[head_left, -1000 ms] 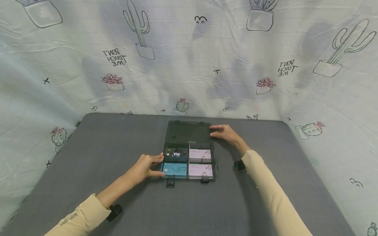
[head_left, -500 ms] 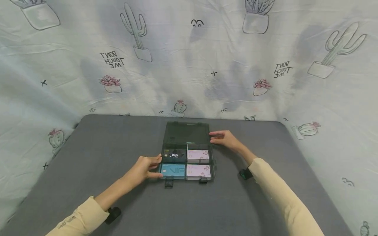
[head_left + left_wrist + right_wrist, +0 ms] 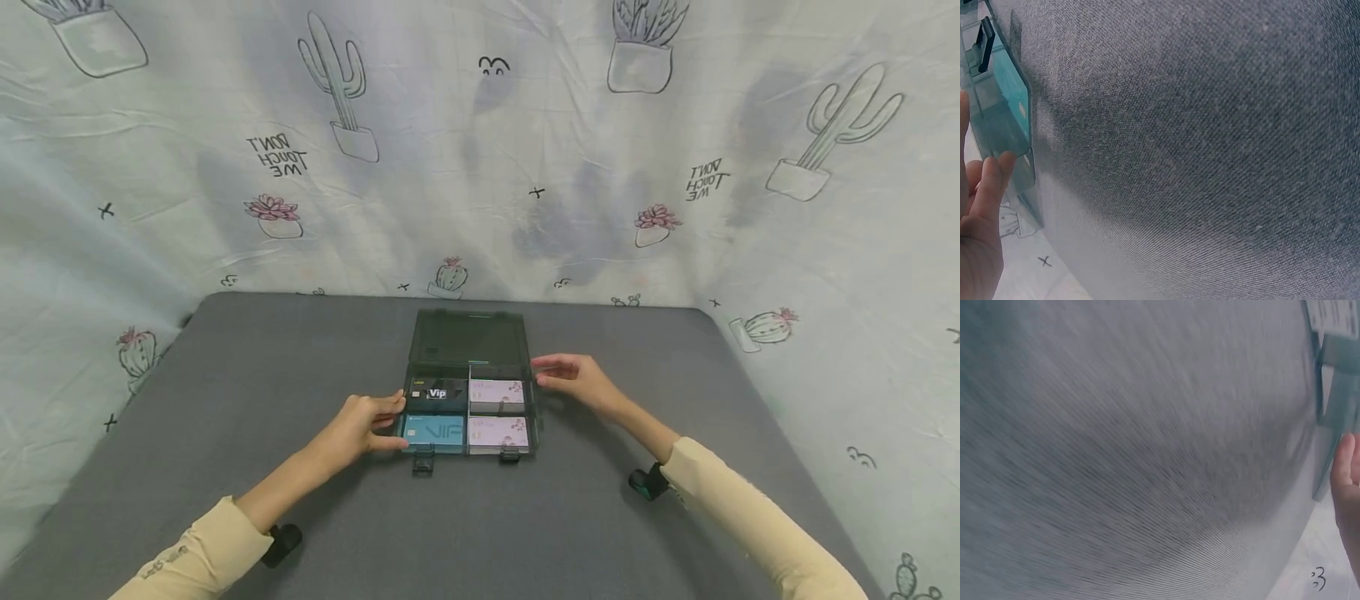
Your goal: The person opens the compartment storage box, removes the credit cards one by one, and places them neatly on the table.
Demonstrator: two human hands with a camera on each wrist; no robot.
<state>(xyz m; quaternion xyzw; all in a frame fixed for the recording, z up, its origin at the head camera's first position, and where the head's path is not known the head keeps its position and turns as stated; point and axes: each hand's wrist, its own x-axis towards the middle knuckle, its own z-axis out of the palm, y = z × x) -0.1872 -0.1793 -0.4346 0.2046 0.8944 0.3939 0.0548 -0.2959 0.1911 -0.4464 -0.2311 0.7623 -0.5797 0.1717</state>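
Note:
A see-through dark plastic case (image 3: 535, 433) lies unfolded on the grey table, its lid (image 3: 468, 337) flat toward the back. Four compartments' worth of space is split by dividers; inside are a black Vip card (image 3: 450, 395), a blue VIP card (image 3: 433, 432) and two pink VIP stacks, one being the front pink card stack (image 3: 498, 433). My left hand (image 3: 363, 421) touches the case's left side, fingers and thumb spread along it. At the right side, near the hinge, my right hand (image 3: 579, 379) has its fingertips close to the edge, holding nothing.
Two dark latches, one of them the left latch (image 3: 423, 463), stick out at the case's front. A pale cactus-print cloth (image 3: 480, 167) hangs behind and beside the grey table (image 3: 480, 533). Each wrist carries a small black device.
My right hand has come nearer along the case's right side, from beside the lid to beside the hinge. My left hand keeps its place at the left side. The head view has shifted slightly.

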